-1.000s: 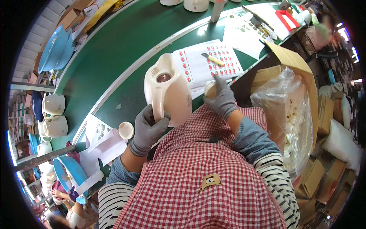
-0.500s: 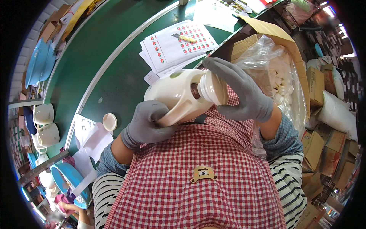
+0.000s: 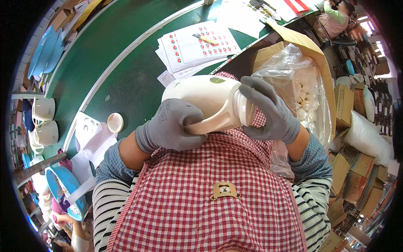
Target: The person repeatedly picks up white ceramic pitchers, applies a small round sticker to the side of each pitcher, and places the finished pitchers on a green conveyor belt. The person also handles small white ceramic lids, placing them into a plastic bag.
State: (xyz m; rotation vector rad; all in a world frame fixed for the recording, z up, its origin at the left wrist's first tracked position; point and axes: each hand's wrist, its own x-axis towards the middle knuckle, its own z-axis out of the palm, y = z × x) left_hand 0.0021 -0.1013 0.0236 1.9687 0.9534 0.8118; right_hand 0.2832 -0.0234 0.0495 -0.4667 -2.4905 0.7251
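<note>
A cream-coloured jug (image 3: 205, 94) with a green oval mark lies sideways in front of my chest, its mouth end pointing right. My gloved left hand (image 3: 174, 126) is wrapped round the jug's handle (image 3: 216, 121). A round screw lid (image 3: 244, 110) sits on the mouth end. My gloved right hand (image 3: 270, 111) holds this lid at its rim, fingers curled over the top and thumb underneath. Both gloves are grey. On the green bench to the left rests a loose round cream cap (image 3: 115, 122), beside white papers (image 3: 97, 143).
Stacked sticker sheets (image 3: 189, 50) with a yellow cutter knife (image 3: 205, 39) lie on the bench (image 3: 130, 80). An open carton (image 3: 327, 71) at right holds a plastic bag of white caps (image 3: 308, 103). More cream jugs (image 3: 46, 132) and a blue basin (image 3: 63, 185) are at left. Another person (image 3: 333, 21) sits far right.
The jug has rolled in my hands, so the dark opening near its neck no longer shows. My right fingers have closed further round the lid, and my left hand has shifted rightward.
</note>
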